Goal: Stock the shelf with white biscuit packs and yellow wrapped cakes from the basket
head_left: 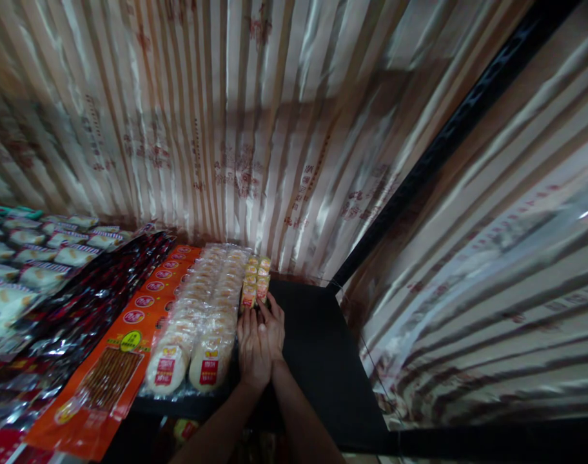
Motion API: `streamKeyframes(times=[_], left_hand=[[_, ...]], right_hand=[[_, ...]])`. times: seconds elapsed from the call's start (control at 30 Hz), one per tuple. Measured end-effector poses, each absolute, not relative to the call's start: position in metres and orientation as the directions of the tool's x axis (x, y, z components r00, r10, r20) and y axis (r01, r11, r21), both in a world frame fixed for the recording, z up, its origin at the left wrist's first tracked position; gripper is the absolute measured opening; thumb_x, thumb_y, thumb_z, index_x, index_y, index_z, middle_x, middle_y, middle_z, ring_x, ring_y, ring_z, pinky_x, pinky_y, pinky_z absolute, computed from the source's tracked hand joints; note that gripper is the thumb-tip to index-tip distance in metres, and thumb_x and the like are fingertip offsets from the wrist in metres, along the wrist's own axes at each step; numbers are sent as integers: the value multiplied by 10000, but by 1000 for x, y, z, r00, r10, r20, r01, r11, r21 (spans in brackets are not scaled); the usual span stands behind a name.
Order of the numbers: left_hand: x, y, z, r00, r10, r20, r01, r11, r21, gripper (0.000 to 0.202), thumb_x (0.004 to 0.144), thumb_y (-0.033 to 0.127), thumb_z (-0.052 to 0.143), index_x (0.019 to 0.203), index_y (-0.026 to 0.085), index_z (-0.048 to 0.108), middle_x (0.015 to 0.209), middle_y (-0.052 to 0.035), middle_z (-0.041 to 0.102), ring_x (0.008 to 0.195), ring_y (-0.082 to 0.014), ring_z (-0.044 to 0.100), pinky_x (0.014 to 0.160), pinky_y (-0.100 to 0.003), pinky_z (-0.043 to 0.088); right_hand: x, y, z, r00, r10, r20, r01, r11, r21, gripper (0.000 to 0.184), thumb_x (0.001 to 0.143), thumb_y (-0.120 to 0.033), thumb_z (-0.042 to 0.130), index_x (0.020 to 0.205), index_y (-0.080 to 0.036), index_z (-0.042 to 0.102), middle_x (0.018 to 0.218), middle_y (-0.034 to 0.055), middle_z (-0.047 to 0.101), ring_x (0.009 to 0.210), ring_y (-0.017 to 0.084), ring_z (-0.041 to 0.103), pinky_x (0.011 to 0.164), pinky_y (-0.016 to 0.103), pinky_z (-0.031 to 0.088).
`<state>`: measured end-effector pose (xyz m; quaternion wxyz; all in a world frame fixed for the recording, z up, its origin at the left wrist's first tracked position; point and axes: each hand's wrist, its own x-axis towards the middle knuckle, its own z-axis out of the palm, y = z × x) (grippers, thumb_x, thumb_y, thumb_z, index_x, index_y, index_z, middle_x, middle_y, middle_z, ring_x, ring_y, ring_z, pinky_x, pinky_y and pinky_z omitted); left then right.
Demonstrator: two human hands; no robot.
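My left hand (pixel 254 351) reaches forward over the black shelf, its fingers stretched out with the tips against the near end of two short columns of small yellow packets (pixel 250 281). Close against it on the right is my right hand (pixel 274 327), fingers extended and apart, touching the front and right side of the same packets. Neither hand visibly wraps round a packet; the thumbs are partly hidden. Just left of my hands lie two long rows of clear-wrapped round rice crackers (pixel 209 367) with red labels.
Orange snack bags (pixel 111 367) overlap in a row left of the crackers. Beyond them are dark shiny packs (pixel 66 316) and white packets (pixel 45 274). The black shelf (pixel 318 361) extends right to a slanted black post (pixel 420 154). Pleated printed plastic sheeting (pixel 255 142) hangs behind and at right.
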<state>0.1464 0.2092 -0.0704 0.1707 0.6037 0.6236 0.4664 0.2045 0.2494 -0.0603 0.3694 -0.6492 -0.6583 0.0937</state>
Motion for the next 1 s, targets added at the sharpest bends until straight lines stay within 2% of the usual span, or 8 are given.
streamKeyframes(times=[0.13, 0.3, 0.6, 0.83, 1.0], left_hand=[[145, 207, -67, -202, 927, 318, 566, -154, 810, 511, 920, 327, 193, 1268, 49, 444, 1376, -176, 396, 1309, -239, 294, 1073, -466, 271], [144, 209, -66, -171, 939, 297, 543, -161, 824, 490, 918, 317, 199, 1251, 85, 473, 1342, -156, 447, 1311, -229, 298, 1087, -453, 242], [145, 216, -64, -181, 930, 319, 506, -189, 841, 472, 906, 305, 212, 1251, 121, 478, 1345, -136, 452, 1344, -213, 235, 1105, -443, 184], [143, 217, -63, -181, 937, 300, 458, -190, 868, 475, 902, 327, 226, 1246, 126, 484, 1339, -136, 458, 1343, -213, 240, 1105, -431, 190], [142, 219, -63, -201, 937, 287, 457, -169, 873, 470, 895, 322, 230, 1228, 119, 493, 1330, -143, 467, 1327, -222, 277, 1093, -463, 216]], right_hand=[[203, 249, -60, 112, 920, 377, 817, 131, -562, 414, 785, -185, 476, 1176, -275, 581, 1325, 42, 459, 1170, 201, 436, 960, 328, 395], [202, 248, -55, 99, 916, 388, 821, 145, -552, 413, 791, -200, 473, 1186, -271, 571, 1314, 47, 466, 1173, 202, 433, 947, 328, 401], [204, 249, -58, 47, 908, 417, 852, 182, -491, 390, 797, -220, 451, 1164, -204, 581, 1289, 68, 508, 1188, 196, 430, 964, 326, 359], [209, 256, -72, 11, 897, 442, 868, 211, -450, 476, 810, -181, 384, 1280, -176, 456, 1342, 81, 462, 1223, 184, 411, 990, 349, 325], [205, 255, -72, -12, 909, 417, 886, 203, -417, 457, 818, -194, 399, 1267, -173, 479, 1353, 85, 450, 1242, 193, 384, 1012, 358, 294]])
